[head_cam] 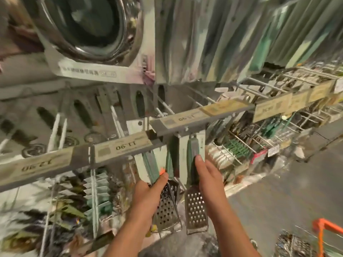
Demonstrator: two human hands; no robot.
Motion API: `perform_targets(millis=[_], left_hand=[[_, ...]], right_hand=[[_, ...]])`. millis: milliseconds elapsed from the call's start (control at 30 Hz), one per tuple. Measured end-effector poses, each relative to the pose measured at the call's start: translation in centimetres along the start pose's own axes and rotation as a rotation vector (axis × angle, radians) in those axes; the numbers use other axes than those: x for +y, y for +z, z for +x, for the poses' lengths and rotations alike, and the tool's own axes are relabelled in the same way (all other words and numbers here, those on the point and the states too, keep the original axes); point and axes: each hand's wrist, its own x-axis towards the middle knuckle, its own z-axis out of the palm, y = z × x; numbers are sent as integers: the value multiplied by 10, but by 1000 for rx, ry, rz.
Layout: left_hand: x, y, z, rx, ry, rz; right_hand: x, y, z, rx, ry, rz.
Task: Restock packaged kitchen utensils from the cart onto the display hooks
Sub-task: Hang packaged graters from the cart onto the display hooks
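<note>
Graters hang and are held at the middle of the view, below a grey price rail [185,125]. One flat grater [196,210] with a green handle on a pale card hangs under the rail at about 6 o'clock from the tag reading 13.90; its perforated steel plate points down. The right hand [207,180] lies against the right edge of this grater's handle, thumb stretched up along the green grip; whether the other fingers curl behind the card I cannot tell. At 9 o'clock from it, touching or nearly so, the left hand [146,197] grips a bundle of packaged graters [167,206], fingers clamped round their handles where green cards meet the steel plates, with a small orange tag sticking out just above the knuckles.

Along the rail to 9 o'clock sit price tags reading 11.90 and 12.90. Wire display hooks [263,86] run back from the rail at 1 o'clock. A steel bowl [89,26] in its packaging fills the shelf at 11 o'clock. More carded utensils hang in blurred rows at 8 o'clock. An orange cart [323,236] with wire sides shows at 4 o'clock, on the grey floor.
</note>
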Motion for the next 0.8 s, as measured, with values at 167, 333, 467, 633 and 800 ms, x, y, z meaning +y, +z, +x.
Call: perform_targets(millis=[167, 333, 467, 633, 800], left_hand=[[-2, 33, -11, 75, 37, -96], [-11, 67, -26, 228, 119, -86], [-16, 85, -43, 317, 149, -81], [-17, 96, -59, 372, 178, -189], [-19, 110, -66, 363, 218, -215]], right_hand=[[-6, -30, 12, -181, -79, -58], [-15, -56, 16, -256, -127, -114], [-16, -72, 15, -315, -129, -131], [-19, -91, 2, -366, -143, -139], [-22, -106, -3, -325, -229, -104]])
